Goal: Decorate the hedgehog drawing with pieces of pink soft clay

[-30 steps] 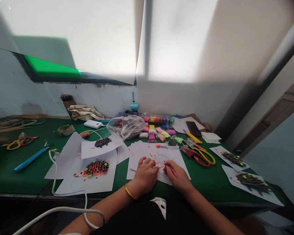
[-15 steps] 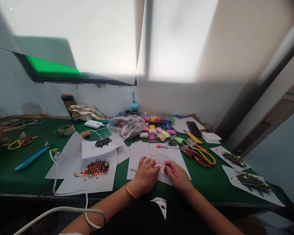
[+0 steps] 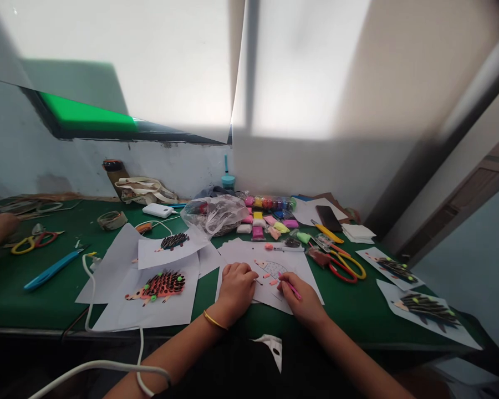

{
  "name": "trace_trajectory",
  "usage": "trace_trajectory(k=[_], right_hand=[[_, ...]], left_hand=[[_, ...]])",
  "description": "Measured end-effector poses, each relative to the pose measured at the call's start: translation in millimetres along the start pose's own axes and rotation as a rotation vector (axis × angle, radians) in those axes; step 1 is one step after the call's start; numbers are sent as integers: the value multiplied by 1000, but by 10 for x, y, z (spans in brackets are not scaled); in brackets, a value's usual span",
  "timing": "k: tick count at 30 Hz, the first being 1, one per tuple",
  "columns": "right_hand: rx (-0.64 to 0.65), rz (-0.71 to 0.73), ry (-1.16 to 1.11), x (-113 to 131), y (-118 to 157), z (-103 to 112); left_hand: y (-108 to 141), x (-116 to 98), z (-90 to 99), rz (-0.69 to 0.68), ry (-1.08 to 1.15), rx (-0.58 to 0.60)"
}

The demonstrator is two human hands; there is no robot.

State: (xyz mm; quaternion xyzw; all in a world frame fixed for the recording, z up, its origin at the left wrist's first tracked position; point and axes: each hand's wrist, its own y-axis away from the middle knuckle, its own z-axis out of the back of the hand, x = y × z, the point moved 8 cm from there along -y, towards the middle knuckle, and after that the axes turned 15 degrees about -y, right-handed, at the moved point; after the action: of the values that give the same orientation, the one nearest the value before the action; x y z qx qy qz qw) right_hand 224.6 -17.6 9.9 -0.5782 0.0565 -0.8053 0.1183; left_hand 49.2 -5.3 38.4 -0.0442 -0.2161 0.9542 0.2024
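Note:
A white sheet [image 3: 233, 255] in front of me bears a drawn hedgehog [image 3: 276, 269] with a dotted back and pink clay on its face and feet. My right hand [image 3: 301, 299] is closed on a pink tool [image 3: 294, 291] whose tip is over the drawing's right side. My left hand [image 3: 237, 291], with a yellow bangle at the wrist, rests on the sheet's left part, fingers curled. A thin dark-tipped item [image 3: 258, 282] sticks out beside its fingers; what it grips is too small to make out. A pen [image 3: 288, 249] lies above the drawing.
Finished hedgehog pictures lie left [image 3: 162, 285] and right [image 3: 428, 313]. Behind are clay packets [image 3: 258, 233] and a plastic bag [image 3: 216, 215]. Scissors [image 3: 343, 266] are at right, a blue cutter [image 3: 54, 270] at left. A white cable [image 3: 93, 299] crosses the edge. Another person's hand [image 3: 0, 227] is far left.
My left hand has moved left, off the drawing, uncovering the pink feet. My right hand has hardly moved. The other person's hand reaches further in from the left.

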Motion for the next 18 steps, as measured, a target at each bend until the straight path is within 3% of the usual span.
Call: trace_trajectory(k=[12, 18], right_hand=[[2, 12, -6, -8, 0, -6], [7, 15, 6, -11, 3, -10]], left_hand=[[79, -285, 9, -290, -173, -26], [78, -279, -3, -276, -218, -13]])
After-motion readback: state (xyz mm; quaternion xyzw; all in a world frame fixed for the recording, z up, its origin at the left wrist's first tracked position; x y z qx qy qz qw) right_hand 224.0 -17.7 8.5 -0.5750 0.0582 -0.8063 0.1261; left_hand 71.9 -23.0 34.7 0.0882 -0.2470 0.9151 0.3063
